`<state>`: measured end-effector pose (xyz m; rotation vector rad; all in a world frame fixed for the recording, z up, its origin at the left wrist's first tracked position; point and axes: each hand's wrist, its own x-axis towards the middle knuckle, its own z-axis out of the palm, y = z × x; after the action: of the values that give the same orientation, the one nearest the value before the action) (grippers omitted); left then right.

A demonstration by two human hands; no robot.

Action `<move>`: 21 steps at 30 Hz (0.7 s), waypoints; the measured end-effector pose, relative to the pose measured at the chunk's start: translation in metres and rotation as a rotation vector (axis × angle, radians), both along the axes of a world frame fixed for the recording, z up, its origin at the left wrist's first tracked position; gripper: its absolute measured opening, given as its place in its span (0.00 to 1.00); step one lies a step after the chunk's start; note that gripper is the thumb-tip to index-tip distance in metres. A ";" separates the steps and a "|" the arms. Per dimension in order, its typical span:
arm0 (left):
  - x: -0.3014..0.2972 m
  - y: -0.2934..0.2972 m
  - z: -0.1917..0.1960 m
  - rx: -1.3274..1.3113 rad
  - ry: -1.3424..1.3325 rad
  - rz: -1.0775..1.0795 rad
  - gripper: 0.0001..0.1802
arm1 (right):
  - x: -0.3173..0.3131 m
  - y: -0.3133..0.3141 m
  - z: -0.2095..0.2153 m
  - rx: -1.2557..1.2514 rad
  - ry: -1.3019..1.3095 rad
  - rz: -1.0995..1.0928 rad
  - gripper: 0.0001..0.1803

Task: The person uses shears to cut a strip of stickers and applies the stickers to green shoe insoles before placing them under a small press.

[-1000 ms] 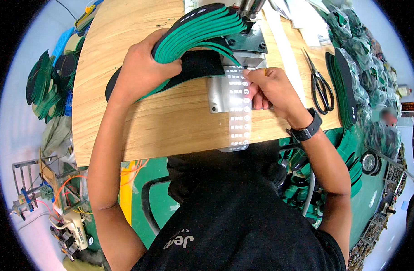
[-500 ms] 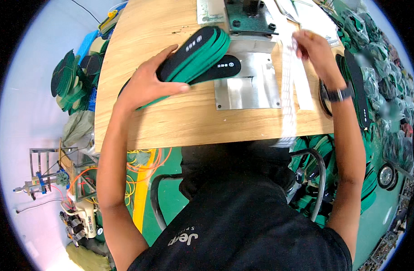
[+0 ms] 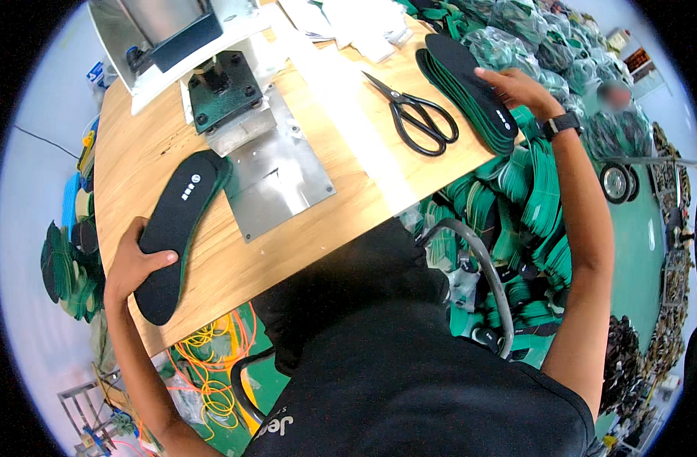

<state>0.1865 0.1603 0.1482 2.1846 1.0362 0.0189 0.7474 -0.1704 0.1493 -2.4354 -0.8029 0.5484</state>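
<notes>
My left hand (image 3: 139, 263) is closed around the lower part of a stack of black and green insoles (image 3: 175, 228), its thumb across the top one. The stack lies at the left of the table, beside a metal plate (image 3: 280, 179). At the far right, my right hand (image 3: 519, 90) grips the outer side of another stack of insoles (image 3: 466, 84), a finger on its black top. This stack rests at the table's right edge. Black-handled scissors (image 3: 417, 118) lie just left of it.
A press-like device with a dark block (image 3: 225, 91) stands behind the plate. A bright pale strip (image 3: 348, 99) crosses the wooden table (image 3: 257, 282). White sheets (image 3: 348, 23) lie at the back. Bundled green insoles (image 3: 531, 183) are piled beside the chair's metal arm (image 3: 481, 259).
The view has turned right. My right hand has left the pale strip and reached the right-hand stack. The insoles by my left hand, fanned apart before, now lie together.
</notes>
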 end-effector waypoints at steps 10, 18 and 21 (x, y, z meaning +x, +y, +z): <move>-0.019 -0.016 0.027 0.478 -0.004 -0.034 0.34 | -0.039 0.024 0.011 0.083 0.045 0.077 0.40; -0.020 -0.028 0.025 0.493 0.027 -0.048 0.34 | -0.015 0.020 -0.025 0.107 -0.465 0.085 0.45; -0.025 -0.045 0.024 0.669 0.016 -0.051 0.33 | -0.059 0.018 -0.001 -0.037 -0.661 0.074 0.40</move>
<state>0.1618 0.1153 0.1717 2.8075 1.0873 0.3736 0.6881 -0.1520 0.1480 -2.6475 -1.1438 -0.2499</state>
